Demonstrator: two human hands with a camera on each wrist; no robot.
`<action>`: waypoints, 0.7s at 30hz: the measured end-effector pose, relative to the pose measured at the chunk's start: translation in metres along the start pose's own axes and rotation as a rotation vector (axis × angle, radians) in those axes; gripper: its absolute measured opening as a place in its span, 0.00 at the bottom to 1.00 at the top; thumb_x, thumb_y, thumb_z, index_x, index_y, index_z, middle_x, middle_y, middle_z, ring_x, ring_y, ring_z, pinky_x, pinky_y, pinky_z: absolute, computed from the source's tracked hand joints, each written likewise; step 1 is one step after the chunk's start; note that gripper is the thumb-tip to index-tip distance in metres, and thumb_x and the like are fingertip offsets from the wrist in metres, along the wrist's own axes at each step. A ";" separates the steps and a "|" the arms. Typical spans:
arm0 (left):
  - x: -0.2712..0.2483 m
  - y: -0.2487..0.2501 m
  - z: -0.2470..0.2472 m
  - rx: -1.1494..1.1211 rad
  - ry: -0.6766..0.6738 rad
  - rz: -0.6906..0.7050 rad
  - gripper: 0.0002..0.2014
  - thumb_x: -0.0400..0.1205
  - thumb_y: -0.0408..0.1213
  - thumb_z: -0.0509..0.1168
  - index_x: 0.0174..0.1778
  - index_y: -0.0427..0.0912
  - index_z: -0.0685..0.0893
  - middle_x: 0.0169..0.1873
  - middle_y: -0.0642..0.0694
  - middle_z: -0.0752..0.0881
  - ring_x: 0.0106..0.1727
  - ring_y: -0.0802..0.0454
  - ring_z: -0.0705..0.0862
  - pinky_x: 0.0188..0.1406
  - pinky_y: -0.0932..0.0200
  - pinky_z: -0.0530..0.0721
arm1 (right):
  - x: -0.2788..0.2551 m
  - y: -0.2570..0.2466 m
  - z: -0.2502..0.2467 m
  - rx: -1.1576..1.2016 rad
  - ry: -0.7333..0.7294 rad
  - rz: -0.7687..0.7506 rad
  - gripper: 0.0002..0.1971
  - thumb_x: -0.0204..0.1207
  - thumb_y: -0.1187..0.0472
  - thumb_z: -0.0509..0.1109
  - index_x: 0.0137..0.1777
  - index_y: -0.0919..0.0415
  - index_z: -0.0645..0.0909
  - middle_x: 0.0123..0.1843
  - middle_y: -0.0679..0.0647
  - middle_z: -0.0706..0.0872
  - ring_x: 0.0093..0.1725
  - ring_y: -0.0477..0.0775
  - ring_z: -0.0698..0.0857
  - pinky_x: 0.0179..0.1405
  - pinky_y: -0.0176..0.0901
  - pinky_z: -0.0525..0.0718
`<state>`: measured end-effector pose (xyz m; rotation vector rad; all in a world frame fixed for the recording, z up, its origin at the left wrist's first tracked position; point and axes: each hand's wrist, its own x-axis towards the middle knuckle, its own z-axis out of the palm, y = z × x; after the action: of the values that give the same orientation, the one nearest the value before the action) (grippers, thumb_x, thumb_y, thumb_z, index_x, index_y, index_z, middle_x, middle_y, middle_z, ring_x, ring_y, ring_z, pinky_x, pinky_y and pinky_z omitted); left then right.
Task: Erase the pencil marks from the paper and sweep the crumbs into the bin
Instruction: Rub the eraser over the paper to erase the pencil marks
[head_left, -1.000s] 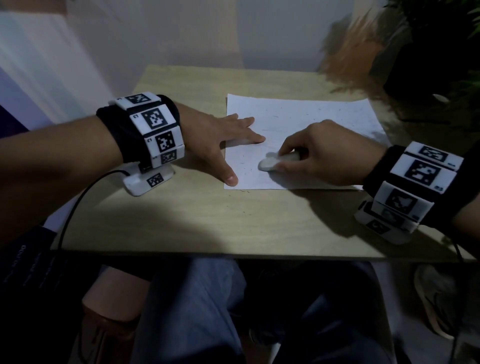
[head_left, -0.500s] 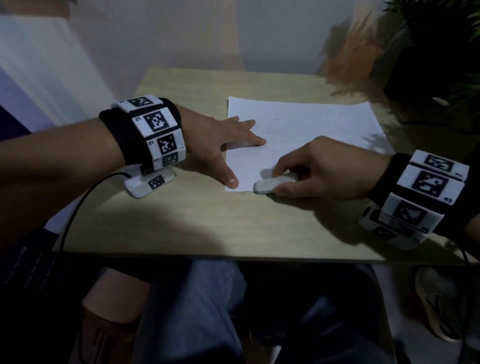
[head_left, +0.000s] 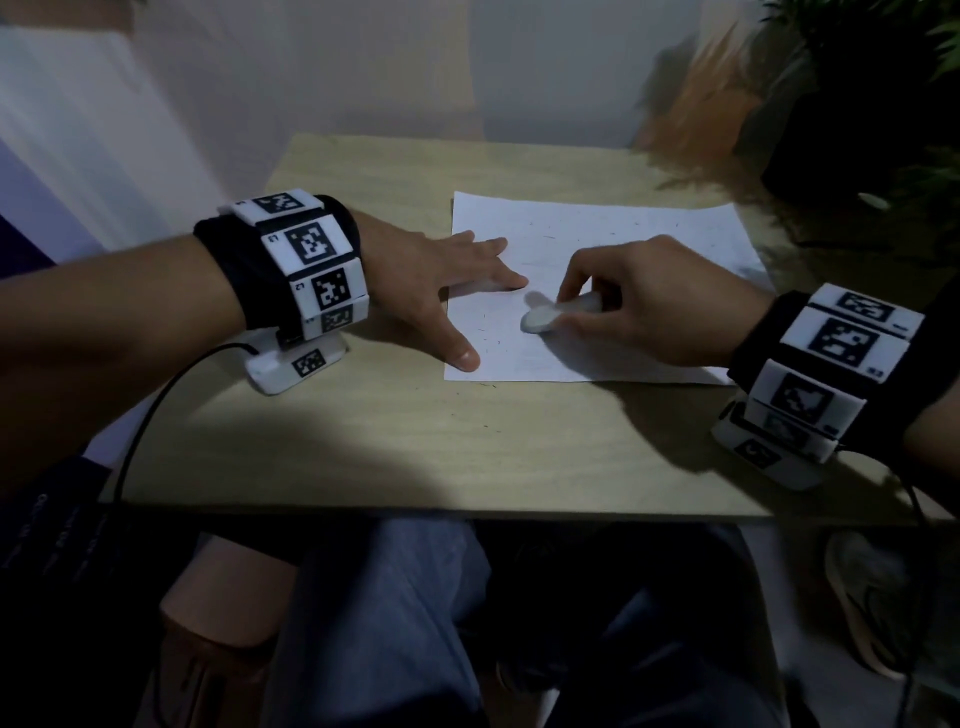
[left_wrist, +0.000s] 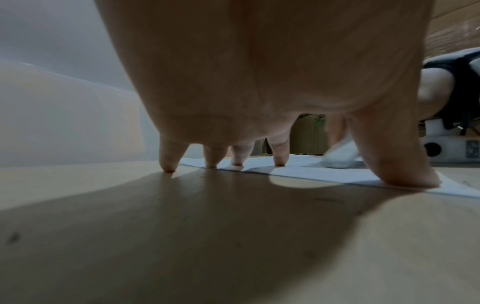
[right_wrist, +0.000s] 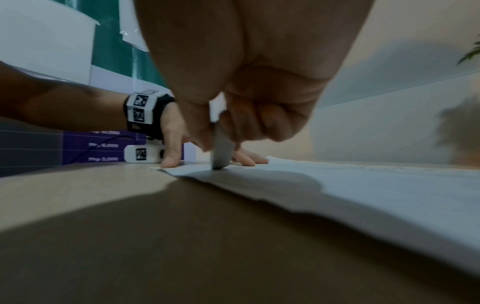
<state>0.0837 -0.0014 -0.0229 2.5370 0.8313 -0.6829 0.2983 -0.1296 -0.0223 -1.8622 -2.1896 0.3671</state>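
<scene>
A white sheet of paper (head_left: 623, 244) lies on the wooden table (head_left: 415, 441), dotted with small dark crumbs. My right hand (head_left: 644, 301) pinches a white eraser (head_left: 550, 314) and presses its blurred tip onto the sheet's left half. The eraser (right_wrist: 222, 150) stands on the paper (right_wrist: 363, 185) in the right wrist view. My left hand (head_left: 452, 280) lies spread flat, its fingers and thumb holding down the paper's left edge. In the left wrist view its fingertips (left_wrist: 279, 162) touch the paper (left_wrist: 324, 170), with the eraser (left_wrist: 340, 154) beyond. No bin is in view.
A dark potted plant (head_left: 857, 104) stands at the table's far right corner. A wall rises just behind the table. A few crumbs (head_left: 485, 385) lie on the table by the paper's near edge. My knees (head_left: 389, 623) are under the front edge.
My right hand has moved the eraser from the paper's near edge back up onto the sheet, toward my left index finger. The left hand has stayed in place.
</scene>
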 end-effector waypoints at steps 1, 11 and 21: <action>0.000 -0.001 0.000 -0.003 0.000 0.001 0.53 0.67 0.71 0.71 0.86 0.74 0.48 0.87 0.64 0.35 0.87 0.59 0.33 0.88 0.39 0.40 | 0.000 0.001 0.000 -0.002 0.005 -0.017 0.19 0.72 0.33 0.70 0.47 0.48 0.84 0.32 0.43 0.84 0.33 0.40 0.81 0.32 0.39 0.72; 0.004 -0.006 0.002 -0.004 0.011 0.011 0.53 0.67 0.72 0.72 0.85 0.75 0.48 0.87 0.66 0.35 0.87 0.60 0.32 0.88 0.38 0.41 | 0.002 0.001 0.001 0.004 -0.007 -0.058 0.19 0.73 0.34 0.68 0.46 0.49 0.83 0.31 0.43 0.82 0.33 0.42 0.80 0.30 0.33 0.71; 0.004 -0.007 0.002 -0.011 0.014 0.015 0.53 0.67 0.72 0.72 0.84 0.76 0.49 0.87 0.66 0.35 0.87 0.61 0.32 0.88 0.38 0.42 | 0.005 -0.003 0.002 -0.032 -0.039 -0.098 0.18 0.74 0.35 0.68 0.49 0.49 0.84 0.31 0.43 0.82 0.33 0.41 0.80 0.34 0.42 0.72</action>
<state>0.0814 0.0042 -0.0283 2.5383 0.8183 -0.6546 0.2939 -0.1256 -0.0229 -1.7693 -2.3155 0.3544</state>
